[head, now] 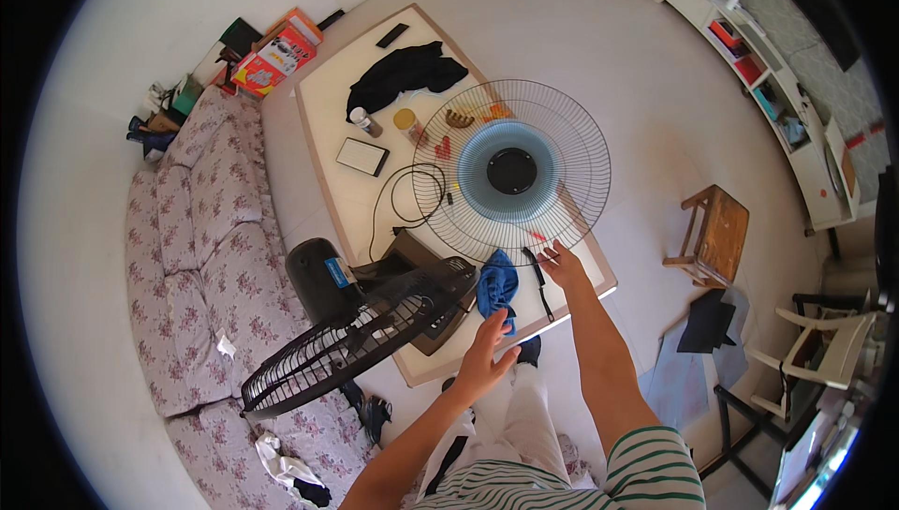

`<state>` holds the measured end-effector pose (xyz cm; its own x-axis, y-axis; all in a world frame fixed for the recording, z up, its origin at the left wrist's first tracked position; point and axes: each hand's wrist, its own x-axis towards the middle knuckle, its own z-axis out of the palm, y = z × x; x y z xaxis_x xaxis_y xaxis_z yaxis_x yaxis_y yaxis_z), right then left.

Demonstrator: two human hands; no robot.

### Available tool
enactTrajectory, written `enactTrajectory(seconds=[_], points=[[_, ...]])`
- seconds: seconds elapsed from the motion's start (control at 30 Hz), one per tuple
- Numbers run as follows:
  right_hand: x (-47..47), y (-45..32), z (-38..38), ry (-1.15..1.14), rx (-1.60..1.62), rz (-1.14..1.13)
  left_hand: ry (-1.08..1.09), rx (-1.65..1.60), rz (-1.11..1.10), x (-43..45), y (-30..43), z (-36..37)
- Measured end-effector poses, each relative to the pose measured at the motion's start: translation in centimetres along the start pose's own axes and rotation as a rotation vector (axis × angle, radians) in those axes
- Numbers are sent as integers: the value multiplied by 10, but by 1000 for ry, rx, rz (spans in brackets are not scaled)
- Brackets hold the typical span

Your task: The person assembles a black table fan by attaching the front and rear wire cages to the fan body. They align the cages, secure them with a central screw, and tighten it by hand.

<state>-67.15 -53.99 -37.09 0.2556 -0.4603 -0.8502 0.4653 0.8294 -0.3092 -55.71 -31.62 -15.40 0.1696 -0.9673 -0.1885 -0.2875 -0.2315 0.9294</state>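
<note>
My right hand (560, 264) is at the near rim of the round wire front grille of a fan (512, 171); whether its fingers grip or only touch the rim is not clear. The grille, with a blue centre ring, is over the table. My left hand (484, 359) is apart from it with spread fingers and nothing held, just below a crumpled blue cloth (497, 285). To its left stands the black fan head (358, 327), tilted, with its motor housing and rear cage. A long, thin black tool (541, 285) lies on the table beside the cloth.
The pale table (337, 99) bears a black garment (404, 78), two jars, a looped cable (379, 208) and a white box (362, 157). A floral sofa (225, 229) is at left. A wooden stool (723, 236), a white chair and a long cabinet (765, 67) are at right.
</note>
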Motion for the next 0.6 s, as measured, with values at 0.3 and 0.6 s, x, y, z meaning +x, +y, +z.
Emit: enactTrajectory(seconds=[0.3, 0.6], points=[[-10, -19, 7, -239, -228, -14, -17, -88, -149, -10, -12, 7], [-56, -34, -6, -361, -66, -168, -81, -78, -79, -9, 3, 4]])
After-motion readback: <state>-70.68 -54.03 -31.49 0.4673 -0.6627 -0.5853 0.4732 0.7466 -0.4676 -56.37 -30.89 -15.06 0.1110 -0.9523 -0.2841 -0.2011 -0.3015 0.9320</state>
